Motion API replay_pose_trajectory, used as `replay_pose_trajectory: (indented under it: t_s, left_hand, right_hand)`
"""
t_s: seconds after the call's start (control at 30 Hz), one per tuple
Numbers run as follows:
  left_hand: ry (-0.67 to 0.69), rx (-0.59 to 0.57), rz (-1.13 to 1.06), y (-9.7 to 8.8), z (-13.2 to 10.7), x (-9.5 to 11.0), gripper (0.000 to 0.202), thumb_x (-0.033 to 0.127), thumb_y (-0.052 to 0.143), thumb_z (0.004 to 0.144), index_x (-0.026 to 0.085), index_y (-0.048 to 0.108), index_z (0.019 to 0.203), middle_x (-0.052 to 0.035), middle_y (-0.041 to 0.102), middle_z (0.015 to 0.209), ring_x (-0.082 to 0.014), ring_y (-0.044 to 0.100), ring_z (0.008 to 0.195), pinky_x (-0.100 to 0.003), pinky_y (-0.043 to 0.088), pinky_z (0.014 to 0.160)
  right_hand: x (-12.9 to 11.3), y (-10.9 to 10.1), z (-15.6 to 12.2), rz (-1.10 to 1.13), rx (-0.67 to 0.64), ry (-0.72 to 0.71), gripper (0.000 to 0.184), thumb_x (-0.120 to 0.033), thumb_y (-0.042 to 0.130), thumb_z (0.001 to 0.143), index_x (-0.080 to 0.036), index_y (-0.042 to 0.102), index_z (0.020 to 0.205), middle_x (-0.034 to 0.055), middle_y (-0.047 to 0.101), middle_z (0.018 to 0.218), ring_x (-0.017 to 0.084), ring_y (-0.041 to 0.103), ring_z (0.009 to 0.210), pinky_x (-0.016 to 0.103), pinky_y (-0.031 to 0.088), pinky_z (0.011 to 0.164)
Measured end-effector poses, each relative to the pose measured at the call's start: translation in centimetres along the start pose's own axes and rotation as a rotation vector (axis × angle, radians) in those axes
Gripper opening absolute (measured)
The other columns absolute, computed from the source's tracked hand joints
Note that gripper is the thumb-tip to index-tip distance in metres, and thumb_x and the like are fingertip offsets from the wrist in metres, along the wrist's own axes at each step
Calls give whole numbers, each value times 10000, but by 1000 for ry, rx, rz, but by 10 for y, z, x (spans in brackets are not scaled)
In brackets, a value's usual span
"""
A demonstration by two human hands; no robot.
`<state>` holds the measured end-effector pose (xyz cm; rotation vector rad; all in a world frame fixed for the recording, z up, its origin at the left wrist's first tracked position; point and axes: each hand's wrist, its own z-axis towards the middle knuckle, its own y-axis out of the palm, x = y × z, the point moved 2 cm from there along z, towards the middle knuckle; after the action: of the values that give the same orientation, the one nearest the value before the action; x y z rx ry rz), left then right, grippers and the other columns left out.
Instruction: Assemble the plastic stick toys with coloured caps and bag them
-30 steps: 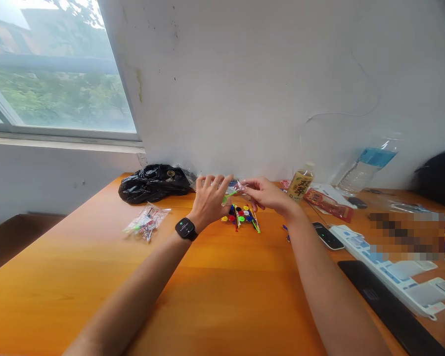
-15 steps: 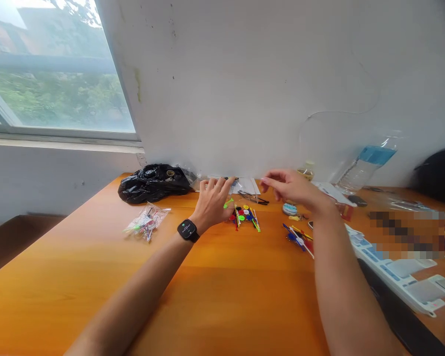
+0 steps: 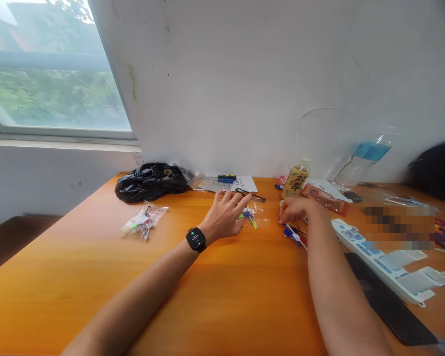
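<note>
My left hand [image 3: 226,216], with a black watch on the wrist, lies flat with fingers stretched out over a small pile of coloured plastic pieces [image 3: 249,215] and a clear bag [image 3: 260,216] on the orange table [image 3: 207,287]. My right hand [image 3: 294,209] is a little to the right, its fingers curled together above a second pile of blue, white and red sticks [image 3: 293,233]. What those fingers pinch, if anything, is hidden.
A black plastic bag [image 3: 150,180] and a clear bag of coloured pieces [image 3: 144,220] lie at the left. Glasses [image 3: 251,195], a tea bottle [image 3: 295,181], a red packet [image 3: 324,196] and a water bottle [image 3: 359,160] sit near the wall. A white power strip [image 3: 387,259] and a black device [image 3: 389,309] lie at the right.
My hands came apart. The left hand dropped flat onto the coloured pile. The right hand swung right and came down onto the second pile of sticks.
</note>
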<state>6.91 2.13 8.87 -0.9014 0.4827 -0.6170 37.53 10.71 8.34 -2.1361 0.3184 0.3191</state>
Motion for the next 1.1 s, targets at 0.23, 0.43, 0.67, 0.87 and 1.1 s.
replay_pose_trajectory:
  t_s: [0.23,0.43,0.67,0.87,1.1]
  left_hand:
    - [19,-14,-4,3,-1,1,700,328,545,921,162,387,1582,-158,626,1320,-344,511,1172,-538,339,1049]
    - [17,-14,-5,2,-1,1,711,325,562,906,167,389,1577,-153,624,1317,-343,515,1173,-529,346,1042]
    - [1,-11,-8,1,-1,-1,698,327,560,916,174,391,1576,-150,628,1301,-342,516,1166,-527,349,1044]
    - [-24,-26,-3,3,-2,-3,694,349,561,923,203,394,1580,-152,618,1320,-350,511,1177,-525,346,1049]
    - [-37,-31,-1,6,-2,-5,681,354,546,935,202,396,1582,-148,615,1331,-347,514,1180,-522,342,1051]
  right_hand:
    - [11,4,11,-17,-107,5,263,-373,849,513,-175,730,638,47,642,621,141,489,525,264,346,491]
    - [-6,-3,-13,63,-72,-113,380,-478,846,589,-159,753,774,31,664,700,106,440,545,244,301,496]
    - [-21,-18,-51,207,45,-285,470,-610,816,699,-178,752,874,27,663,742,135,514,621,255,364,545]
    - [-31,-32,-49,301,393,-471,484,-643,785,768,-178,708,877,92,743,951,224,673,870,295,514,731]
    - [-33,-20,-17,366,473,-342,270,-400,789,834,-187,625,807,105,774,859,210,732,748,304,598,715]
